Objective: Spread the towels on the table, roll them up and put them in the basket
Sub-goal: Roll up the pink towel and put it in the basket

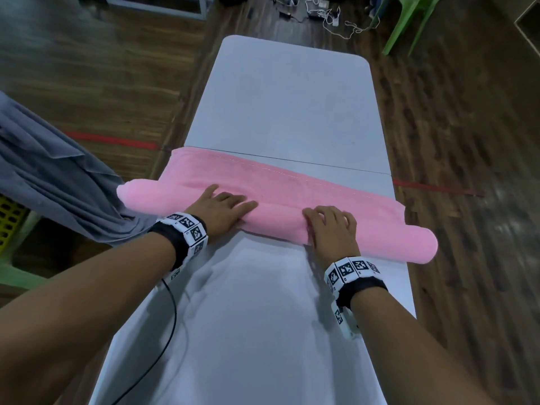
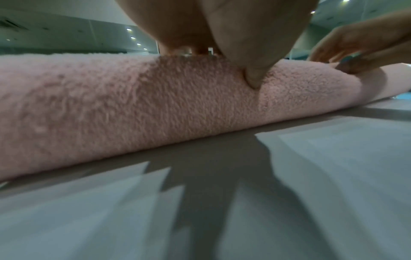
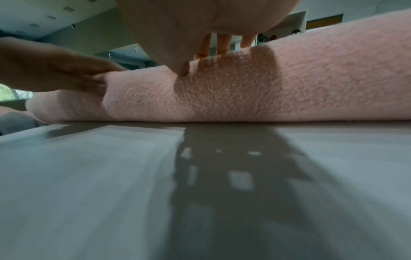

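Pink towel (image 1: 292, 194) lies across the grey tabletop (image 1: 292, 112), its near part wound into a thick roll and its far part spread flat in a band up to a stitched hem. The roll's long axis runs crosswise to the tabletop's length, slanting a little so that its left end sits farther from the person than its right end. Both ends stick out past the tabletop's side edges: the left end points toward a draped grey cloth (image 1: 52, 182), the right end hangs over the wooden floor (image 1: 467, 141).

A yellow basket (image 1: 8, 223) with a perforated wall shows at the far left edge, mostly hidden under the grey cloth; what lies inside it cannot be told.

The left hand (image 1: 222, 209) rests palm down on top of the roll near its middle, fingers nearly straight and pointing away from the person; in the left wrist view its thumb (image 2: 255, 77) presses into the near face of the towel (image 2: 133, 109). The right hand (image 1: 330, 226) lies on the roll just beside it, fingers slightly bent over the top; the right wrist view shows its fingertips (image 3: 222, 45) on the crest of the towel (image 3: 289, 84) and the thumb dug into the near face. Neither hand is closed around the roll; both press on it from above.

A thin seam line (image 1: 321, 164) crosses the tabletop just beyond the flat band. Green chair legs (image 1: 409, 21) and loose cables stand on the floor beyond the far end.
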